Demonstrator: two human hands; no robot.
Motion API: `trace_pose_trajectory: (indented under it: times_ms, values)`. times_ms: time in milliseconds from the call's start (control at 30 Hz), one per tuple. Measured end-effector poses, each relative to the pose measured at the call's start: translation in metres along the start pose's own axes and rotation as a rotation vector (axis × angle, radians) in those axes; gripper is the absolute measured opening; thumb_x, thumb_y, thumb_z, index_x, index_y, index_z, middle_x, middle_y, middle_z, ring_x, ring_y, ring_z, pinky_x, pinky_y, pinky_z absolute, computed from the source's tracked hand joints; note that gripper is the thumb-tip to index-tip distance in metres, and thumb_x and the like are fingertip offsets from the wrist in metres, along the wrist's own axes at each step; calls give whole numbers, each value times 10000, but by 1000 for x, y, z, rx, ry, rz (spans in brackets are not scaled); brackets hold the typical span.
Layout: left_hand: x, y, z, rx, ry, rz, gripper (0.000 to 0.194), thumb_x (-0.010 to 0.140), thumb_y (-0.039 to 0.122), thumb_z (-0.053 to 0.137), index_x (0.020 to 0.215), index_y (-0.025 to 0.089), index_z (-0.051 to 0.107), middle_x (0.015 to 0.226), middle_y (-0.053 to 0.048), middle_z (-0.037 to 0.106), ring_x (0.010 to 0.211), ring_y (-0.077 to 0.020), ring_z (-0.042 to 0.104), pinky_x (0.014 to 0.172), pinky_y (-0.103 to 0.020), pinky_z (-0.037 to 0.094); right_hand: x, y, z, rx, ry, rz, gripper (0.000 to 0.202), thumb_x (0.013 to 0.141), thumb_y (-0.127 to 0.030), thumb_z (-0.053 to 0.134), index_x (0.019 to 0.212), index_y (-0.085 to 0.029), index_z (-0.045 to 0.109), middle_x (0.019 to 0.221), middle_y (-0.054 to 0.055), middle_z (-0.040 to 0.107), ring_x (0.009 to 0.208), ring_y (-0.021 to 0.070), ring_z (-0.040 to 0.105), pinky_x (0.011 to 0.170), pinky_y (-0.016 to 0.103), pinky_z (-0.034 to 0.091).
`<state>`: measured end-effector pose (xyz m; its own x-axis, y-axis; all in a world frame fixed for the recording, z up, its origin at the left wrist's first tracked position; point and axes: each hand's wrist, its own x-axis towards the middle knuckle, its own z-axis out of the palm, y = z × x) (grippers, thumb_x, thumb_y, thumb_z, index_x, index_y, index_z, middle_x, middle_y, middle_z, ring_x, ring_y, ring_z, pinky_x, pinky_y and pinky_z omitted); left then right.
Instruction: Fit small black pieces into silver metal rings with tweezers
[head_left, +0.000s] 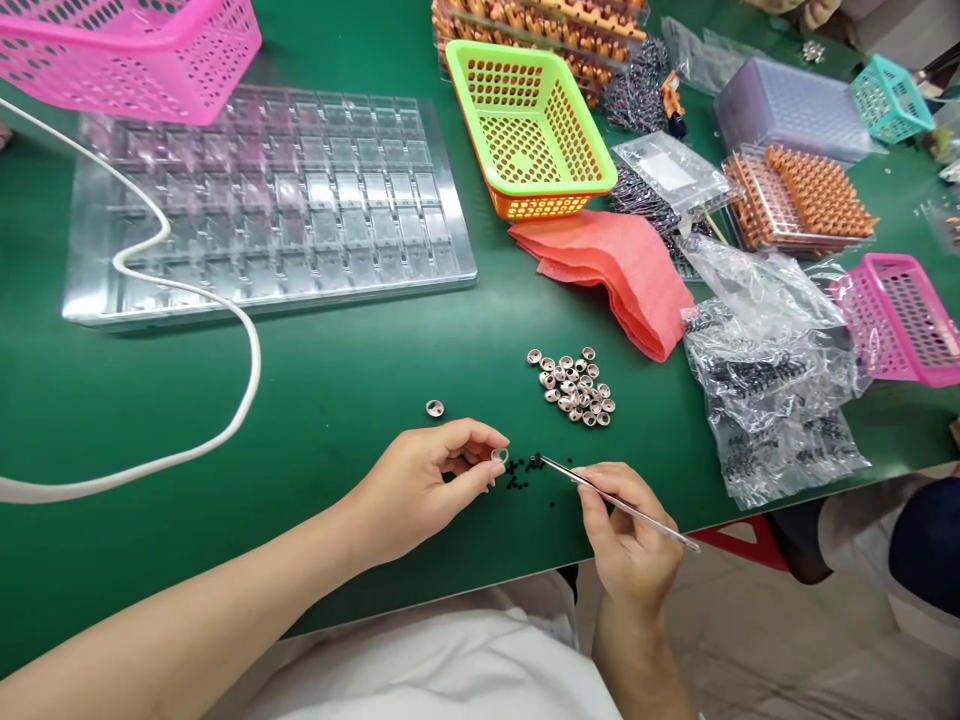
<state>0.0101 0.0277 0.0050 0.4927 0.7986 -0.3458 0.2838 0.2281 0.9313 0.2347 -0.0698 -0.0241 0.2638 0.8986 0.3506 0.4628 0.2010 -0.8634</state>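
Note:
Between thumb and fingers, my left hand (420, 485) pinches a small metal ring-like part (499, 456). My right hand (634, 530) grips thin metal tweezers (637, 513), whose tip points left at a scatter of tiny black pieces (517, 472) on the green table. Those pieces lie just right of my left fingertips. Behind my hands is a pile of small silvery cup-shaped parts (577, 388). One similar part (434, 408) sits alone behind my left hand.
A clear compartment tray (300, 195) and white cable (251, 360) lie at the left. Farther back are a pink basket (142, 65), a green basket (525, 130) and red cloth (615, 270). Plastic bags (772, 370) and another pink basket (900, 315) occupy the right. The table edge runs before me.

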Motion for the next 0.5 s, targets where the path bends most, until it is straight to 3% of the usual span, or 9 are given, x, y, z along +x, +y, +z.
trace_pose_trajectory:
  times_ms: [233,500]
  values:
    - [1,1,2,-2,-4,-2,216,898,371,662,1002,189,714,801,-22,759,693,-167,730,674,-261,624,-4,-5,3,3,-24,37,251,877,-62,683,1043,-249,704,939,41,766,864,212,729,727,384,622]
    - [0,3,1,32,-3,26,201,907,364,652,1000,197,713,811,-19,764,706,-164,734,670,-247,611,-1,-4,8,-59,53,42,158,894,-112,674,975,-247,698,887,32,747,810,196,718,690,360,620]
